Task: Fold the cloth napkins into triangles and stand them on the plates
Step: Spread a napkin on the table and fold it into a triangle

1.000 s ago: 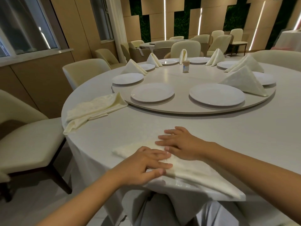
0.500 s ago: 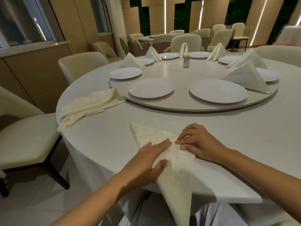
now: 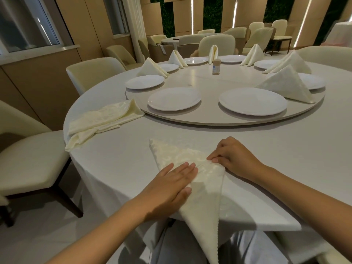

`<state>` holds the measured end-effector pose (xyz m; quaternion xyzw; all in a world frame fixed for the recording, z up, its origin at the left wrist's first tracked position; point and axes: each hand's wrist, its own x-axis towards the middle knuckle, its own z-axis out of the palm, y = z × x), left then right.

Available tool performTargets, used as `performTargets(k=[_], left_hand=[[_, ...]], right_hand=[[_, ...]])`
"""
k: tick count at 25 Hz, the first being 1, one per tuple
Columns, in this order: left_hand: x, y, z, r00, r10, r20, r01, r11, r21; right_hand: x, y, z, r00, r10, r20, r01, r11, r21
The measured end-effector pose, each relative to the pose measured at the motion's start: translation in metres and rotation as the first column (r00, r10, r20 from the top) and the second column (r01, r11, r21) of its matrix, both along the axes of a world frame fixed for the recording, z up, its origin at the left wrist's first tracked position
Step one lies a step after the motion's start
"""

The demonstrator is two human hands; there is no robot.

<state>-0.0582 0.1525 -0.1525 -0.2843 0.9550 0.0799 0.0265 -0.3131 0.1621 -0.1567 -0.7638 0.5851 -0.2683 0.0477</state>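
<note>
1. The napkin (image 3: 192, 168) at the table's near edge, a flat strip a second ago, is now swung lengthwise, one tip hanging over the edge.
2. Left hand (image 3: 171, 185) presses it flat, fingers straight — right hand (image 3: 234, 159) pinches its edge.
3. Farther off, the plate (image 3: 174, 99) waits bare — folding is unfinished.

Dim warm light, soft shadows, wide-angle edge distortion

Ahead of you: bare white tablecloth (image 3: 190, 130) up to the round beige turntable (image 3: 219, 121). Left: heap of unfolded cream cloth napkins (image 3: 101, 122) blocks the table edge.
</note>
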Motion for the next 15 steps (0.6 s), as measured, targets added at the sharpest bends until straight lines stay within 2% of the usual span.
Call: performTargets(k=[2, 3, 5, 7, 9, 12, 15], left_hand=[[0.000, -0.001, -0.002, 1.000, -0.003, 0.001, 0.004, 1.000, -0.024], [0.000, -0.001, -0.002, 1.000, -0.002, -0.003, 0.002, 0.999, -0.037], [0.001, -0.001, -0.004, 1.000, 0.001, -0.014, -0.002, 0.999, -0.044], [0.002, -0.003, -0.006, 0.999, -0.010, -0.039, 0.010, 1.000, -0.021], [0.006, -0.003, -0.006, 0.992, -0.034, -0.123, 0.039, 0.998, 0.044], [0.019, -0.001, 0.001, 0.956, -0.035, -0.292, 0.107, 0.966, 0.235], [0.029, 0.006, 0.007, 0.947, -0.089, -0.308, 0.195, 0.923, 0.332]], right_hand=[[0.008, 0.006, 0.002, 0.999, 0.018, -0.041, -0.023, 0.994, -0.106], [0.014, 0.011, 0.003, 0.997, 0.051, -0.051, -0.056, 0.992, -0.110], [0.021, 0.022, -0.001, 0.990, 0.135, -0.043, -0.136, 0.991, -0.018], [0.018, 0.026, -0.005, 0.990, 0.138, 0.019, -0.139, 0.990, 0.037], [0.013, 0.023, -0.005, 0.990, 0.098, 0.099, -0.104, 0.993, 0.052], [0.014, 0.017, -0.002, 0.984, 0.104, 0.143, -0.120, 0.988, 0.102], [0.014, 0.016, 0.002, 0.975, 0.095, 0.202, -0.126, 0.982, 0.143]])
